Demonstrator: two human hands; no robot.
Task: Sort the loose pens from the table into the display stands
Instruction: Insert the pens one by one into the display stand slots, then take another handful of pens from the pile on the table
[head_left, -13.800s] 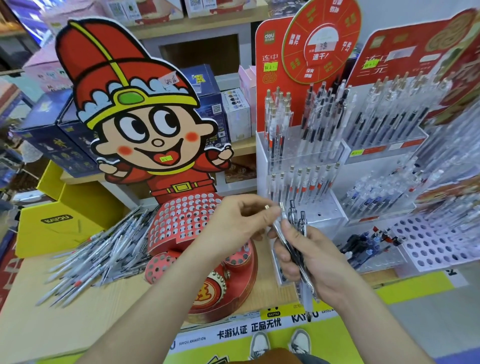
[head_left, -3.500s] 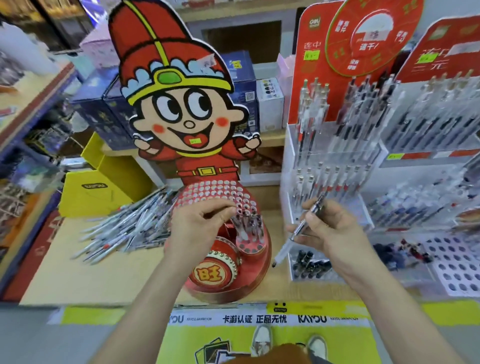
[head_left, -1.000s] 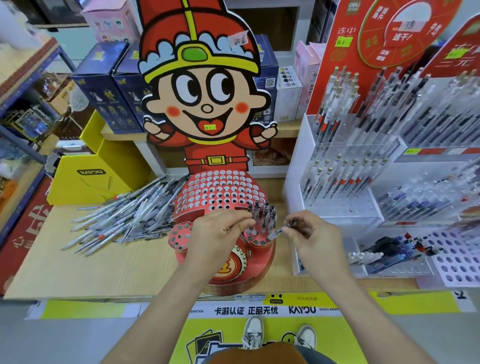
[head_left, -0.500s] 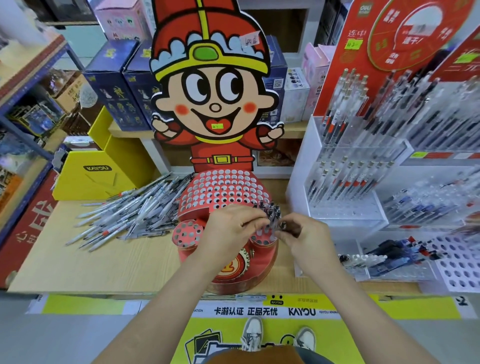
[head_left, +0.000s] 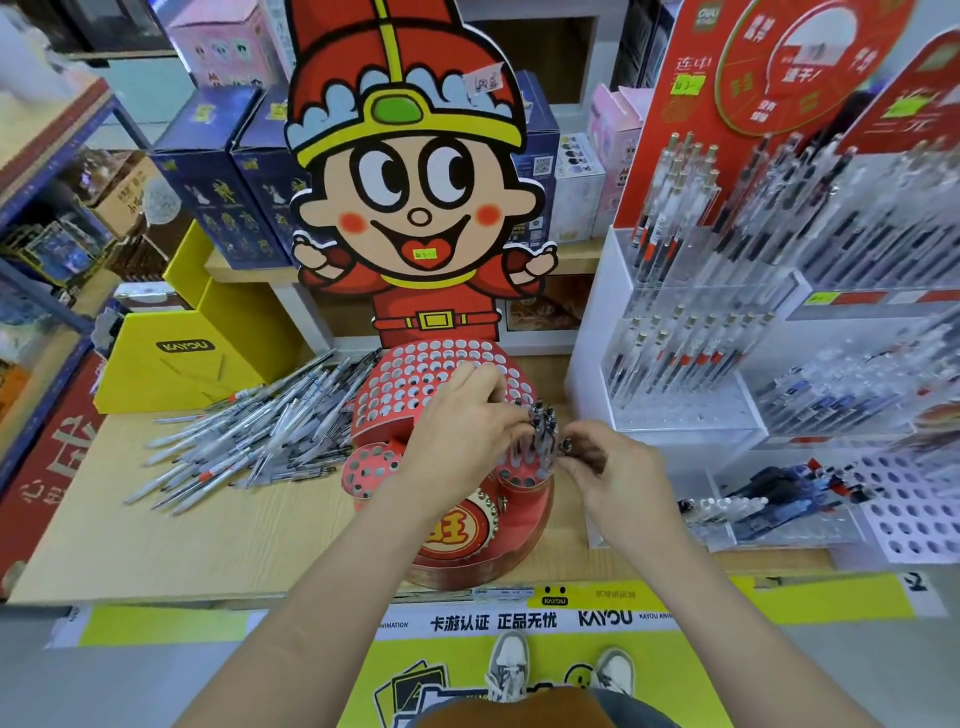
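In the head view, the only one given, the work is seen at the red cartoon stand, which is set on the table in front of the person. The left hand is held over the stand's right lobe, its fingers curled and closed on the tops of the few standing pens gathered there. The right hand is brought in just beside them with its fingers curled round a single pen, of which only the dark end is shown; whether its tip is already seated in a hole cannot be told. Nearly all the holes of the upper dome and of the small left lobe are seen unfilled, so this stand is judged to be barely started. A large heap of loose pens is left on the table to the left of the stand, touching its side, near a yellow box. At the right, the clear acrylic stand is seen with rows of pens upright in its tiers, though some slots look unoccupied. The task is therefore judged to be at an early stage, with most of the sorting yet to be done.
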